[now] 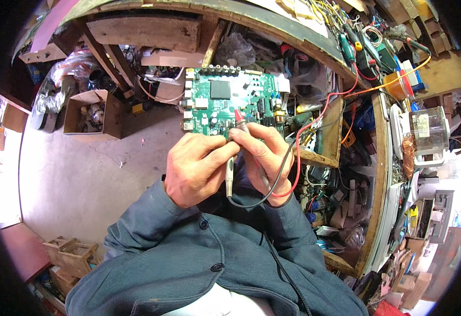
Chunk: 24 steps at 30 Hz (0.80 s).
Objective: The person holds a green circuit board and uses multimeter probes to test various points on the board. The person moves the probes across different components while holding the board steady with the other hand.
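A green circuit board (pixel 203 88) lies in front of me, with a square dark chip, a row of round jacks on its far edge and metal ports on its left. My left hand (pixel 196 166) is closed on a slim grey test probe (pixel 229 180), whose black lead loops to the right. In my right hand (pixel 265 152), also closed, is a red-collared test probe (pixel 239 117) with a red lead running along the wrist. The fingertips of both hands meet over the board's near edge, hiding the probe tips; I cannot tell whether they touch the board.
The red lead (pixel 315 120) stretches up to a cluttered wooden bench (pixel 293 39) holding tools and wires. At the left, a cardboard box (pixel 93 132) and a wooden crate (pixel 72 258) stand on the floor. A clear jug (pixel 429 131) sits at the right among piled parts.
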Each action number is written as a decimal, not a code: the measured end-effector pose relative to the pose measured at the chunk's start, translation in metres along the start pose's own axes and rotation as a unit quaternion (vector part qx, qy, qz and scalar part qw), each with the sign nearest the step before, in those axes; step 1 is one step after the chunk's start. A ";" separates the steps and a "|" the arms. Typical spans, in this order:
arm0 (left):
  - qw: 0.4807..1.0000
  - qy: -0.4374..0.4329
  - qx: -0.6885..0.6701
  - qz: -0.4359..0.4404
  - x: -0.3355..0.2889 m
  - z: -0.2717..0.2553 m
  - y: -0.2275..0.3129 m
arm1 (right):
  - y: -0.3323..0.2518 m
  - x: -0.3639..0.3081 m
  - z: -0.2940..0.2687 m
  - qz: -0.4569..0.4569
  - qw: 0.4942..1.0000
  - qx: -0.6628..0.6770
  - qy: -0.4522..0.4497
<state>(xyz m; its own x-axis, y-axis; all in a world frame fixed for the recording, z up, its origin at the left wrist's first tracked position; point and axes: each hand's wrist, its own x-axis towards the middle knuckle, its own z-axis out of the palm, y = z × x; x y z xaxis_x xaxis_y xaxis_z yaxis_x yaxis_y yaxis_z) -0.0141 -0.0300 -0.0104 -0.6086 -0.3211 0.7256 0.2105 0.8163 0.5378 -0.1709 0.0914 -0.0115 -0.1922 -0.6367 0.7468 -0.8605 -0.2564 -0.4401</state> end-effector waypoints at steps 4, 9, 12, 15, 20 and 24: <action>1.000 -0.006 -0.008 0.007 0.000 -0.002 0.000 | -0.006 0.008 -0.001 -0.004 1.000 -0.004 -0.020; 1.000 0.001 -0.014 0.014 0.000 -0.002 0.000 | -0.009 0.011 -0.003 -0.001 0.999 -0.013 -0.046; 1.000 0.001 -0.016 0.015 0.000 -0.002 0.001 | -0.009 0.013 -0.007 -0.004 0.998 -0.011 -0.067; 1.000 0.000 -0.017 0.019 -0.001 -0.002 0.001 | -0.006 0.014 -0.008 -0.013 0.997 -0.007 -0.073; 0.999 -0.012 -0.026 0.026 -0.001 -0.003 0.002 | -0.009 0.019 -0.014 -0.014 0.996 -0.013 -0.091; 0.999 0.000 -0.034 0.031 -0.001 -0.001 0.002 | -0.007 0.014 -0.010 -0.015 1.000 -0.012 -0.022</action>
<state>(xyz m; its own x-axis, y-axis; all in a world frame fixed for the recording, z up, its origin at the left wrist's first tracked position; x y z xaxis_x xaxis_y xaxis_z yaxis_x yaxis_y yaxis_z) -0.0123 -0.0285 -0.0103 -0.5929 -0.2711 0.7583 0.2985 0.8005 0.5196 -0.1723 0.0914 0.0068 -0.1462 -0.6604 0.7365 -0.8768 -0.2583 -0.4056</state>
